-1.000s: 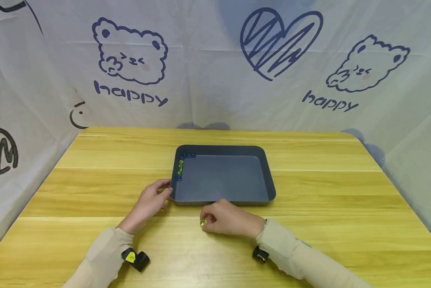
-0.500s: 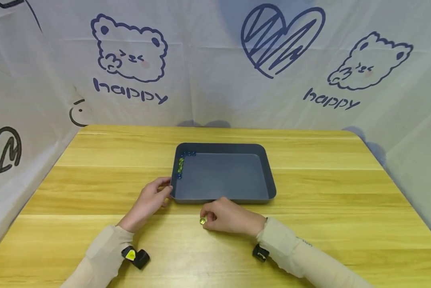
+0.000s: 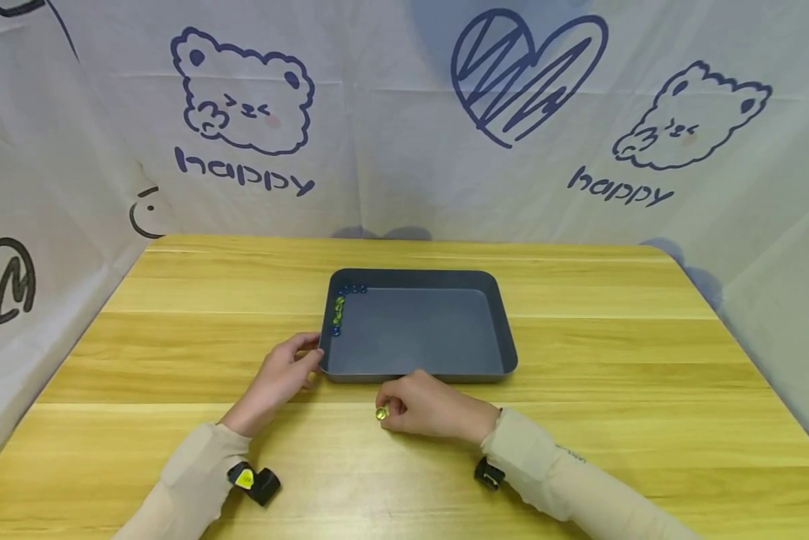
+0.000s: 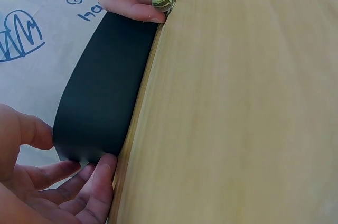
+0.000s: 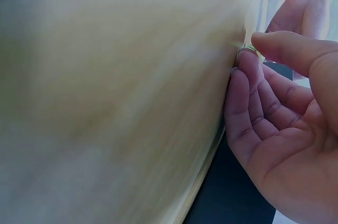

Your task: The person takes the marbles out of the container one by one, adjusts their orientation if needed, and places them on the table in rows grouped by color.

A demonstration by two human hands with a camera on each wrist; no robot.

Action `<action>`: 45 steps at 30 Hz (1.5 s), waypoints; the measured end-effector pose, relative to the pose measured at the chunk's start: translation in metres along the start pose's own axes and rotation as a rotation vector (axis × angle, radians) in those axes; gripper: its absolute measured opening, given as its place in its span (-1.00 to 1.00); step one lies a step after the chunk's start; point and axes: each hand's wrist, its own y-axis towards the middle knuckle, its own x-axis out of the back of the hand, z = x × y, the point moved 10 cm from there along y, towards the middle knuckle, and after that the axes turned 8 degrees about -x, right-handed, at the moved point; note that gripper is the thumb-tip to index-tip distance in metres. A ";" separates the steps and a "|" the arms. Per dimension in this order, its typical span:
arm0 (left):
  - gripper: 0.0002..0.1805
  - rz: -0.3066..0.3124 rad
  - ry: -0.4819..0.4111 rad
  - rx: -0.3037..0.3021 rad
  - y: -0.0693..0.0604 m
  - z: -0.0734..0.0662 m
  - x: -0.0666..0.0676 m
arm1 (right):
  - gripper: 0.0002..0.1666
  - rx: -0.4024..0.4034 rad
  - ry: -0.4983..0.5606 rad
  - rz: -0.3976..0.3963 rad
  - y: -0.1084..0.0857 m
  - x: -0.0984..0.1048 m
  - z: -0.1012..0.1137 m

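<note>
A yellow-green glass marble (image 3: 381, 413) is pinched between the thumb and index finger of my right hand (image 3: 431, 405), just in front of the tray. The marble (image 4: 162, 1) also shows at those fingertips in the left wrist view. My left hand (image 3: 286, 373) touches the outside of the front left corner of the dark grey tray (image 3: 414, 352), its fingers loosely bent. Inside the tray, several blue marbles (image 3: 355, 289) line the back left corner. Along the left wall lie yellow-green marbles (image 3: 338, 309), with one blue marble (image 3: 335, 331) nearest the front.
The tray stands on a wood-grain table (image 3: 621, 375). Behind it hangs a white cloth (image 3: 391, 150) with bear and heart drawings. Black straps with small devices are on both wrists, the left device (image 3: 263, 484) hanging over the table.
The hands, the held marble and the tray keep their places. Only the head view shifts slightly.
</note>
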 end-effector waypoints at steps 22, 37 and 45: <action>-0.52 -0.002 0.004 -0.008 0.000 0.000 0.000 | -0.81 -0.004 -0.016 -0.001 0.000 0.000 0.001; -0.51 -0.016 0.008 -0.003 0.002 0.003 0.000 | -0.80 0.002 -0.032 -0.006 0.000 -0.001 0.000; -0.51 -0.013 0.015 0.001 0.001 0.001 0.000 | -0.76 -0.019 -0.032 0.001 0.000 -0.001 -0.001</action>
